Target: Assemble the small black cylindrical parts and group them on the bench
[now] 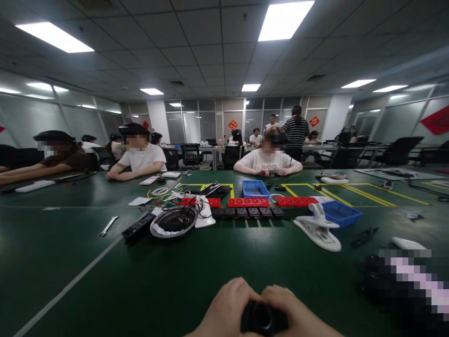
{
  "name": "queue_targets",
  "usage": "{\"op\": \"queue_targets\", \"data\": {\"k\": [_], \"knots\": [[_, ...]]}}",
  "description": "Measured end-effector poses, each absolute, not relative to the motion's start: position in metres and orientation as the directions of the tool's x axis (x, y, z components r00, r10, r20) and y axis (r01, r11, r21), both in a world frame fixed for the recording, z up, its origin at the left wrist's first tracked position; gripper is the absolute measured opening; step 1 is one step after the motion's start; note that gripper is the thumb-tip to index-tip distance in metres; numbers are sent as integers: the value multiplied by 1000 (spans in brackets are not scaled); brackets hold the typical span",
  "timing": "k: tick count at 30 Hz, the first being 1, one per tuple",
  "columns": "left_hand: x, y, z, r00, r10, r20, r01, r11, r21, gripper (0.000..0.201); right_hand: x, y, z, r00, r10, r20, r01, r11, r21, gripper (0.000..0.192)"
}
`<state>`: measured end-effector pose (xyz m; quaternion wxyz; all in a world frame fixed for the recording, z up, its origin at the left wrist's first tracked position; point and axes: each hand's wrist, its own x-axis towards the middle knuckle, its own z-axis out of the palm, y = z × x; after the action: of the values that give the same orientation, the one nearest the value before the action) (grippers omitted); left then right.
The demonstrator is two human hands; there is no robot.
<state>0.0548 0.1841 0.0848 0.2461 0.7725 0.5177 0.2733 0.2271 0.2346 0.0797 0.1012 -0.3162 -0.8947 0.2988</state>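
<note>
At the bottom centre, close to the table's near edge, my left hand (228, 302) and my right hand (289, 304) meet around a black object (262, 318) with a round, ring-like end facing up. Fingers of both hands wrap its sides, so most of its shape is hidden and its kind cannot be made out. My thumbs lie close together at its far side. Dark green tabletop (189, 276) surrounds the hands.
Ahead lie red socket strips (248, 202), a white clip stand (321, 229), blue trays (340, 213), a metal bowl (173, 224), a black power strip (138, 227) and a wrench (108, 226). A person (268, 159) sits opposite; a blurred dark shape (396, 290) is at right.
</note>
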Motion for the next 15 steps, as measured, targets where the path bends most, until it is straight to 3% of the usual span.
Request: {"op": "queue_targets", "data": {"k": [4, 7, 10, 15], "knots": [[67, 174, 94, 123, 990, 76, 720, -141, 679, 42, 216, 221, 76, -589, 808, -3, 681, 494, -541, 32], [70, 169, 96, 56, 995, 88, 683, -103, 723, 39, 209, 214, 71, -520, 853, 48, 749, 482, -454, 29], [67, 169, 90, 87, 985, 150, 624, -171, 763, 40, 208, 211, 73, -551, 828, 101, 721, 534, -443, 26], [64, 169, 84, 134, 968, 212, 582, -250, 774, 38, 217, 219, 79, -707, 694, 139, 510, 635, -580, 30]]}}
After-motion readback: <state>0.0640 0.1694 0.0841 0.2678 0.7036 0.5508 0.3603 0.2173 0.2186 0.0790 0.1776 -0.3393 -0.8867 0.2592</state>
